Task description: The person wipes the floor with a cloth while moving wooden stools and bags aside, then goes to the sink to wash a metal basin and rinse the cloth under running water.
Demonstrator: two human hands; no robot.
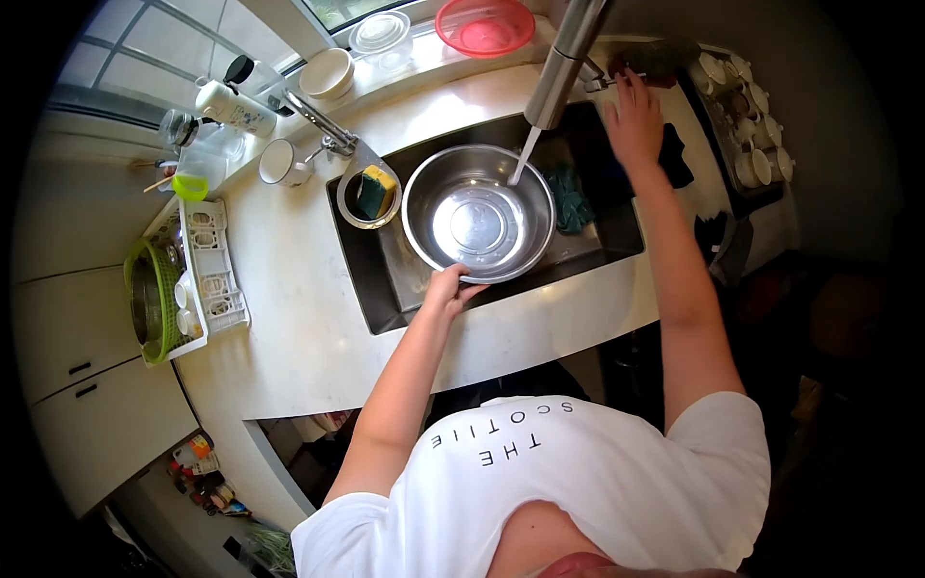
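Observation:
A steel bowl (479, 214) is held over the sink (390, 313), its near rim gripped by my left hand (453, 292). Water runs from the faucet (568, 63) into the bowl. My right hand (636, 120) reaches past the sink's far right corner, its fingers apart near the faucet lever (599, 84); I cannot make out whether they touch it. A yellow and green sponge (376, 192) lies in a small round holder left of the bowl. Right of the bowl, a dark green cloth (570, 199) lies in the sink.
A white mug (284, 164) and a soap dispenser (332, 138) stand left of the sink. Bottles, a cream bowl (328, 73) and a red basin (485, 26) line the window sill. A dish rack (217, 265) is at the left, a tray of cups (752, 125) at the right.

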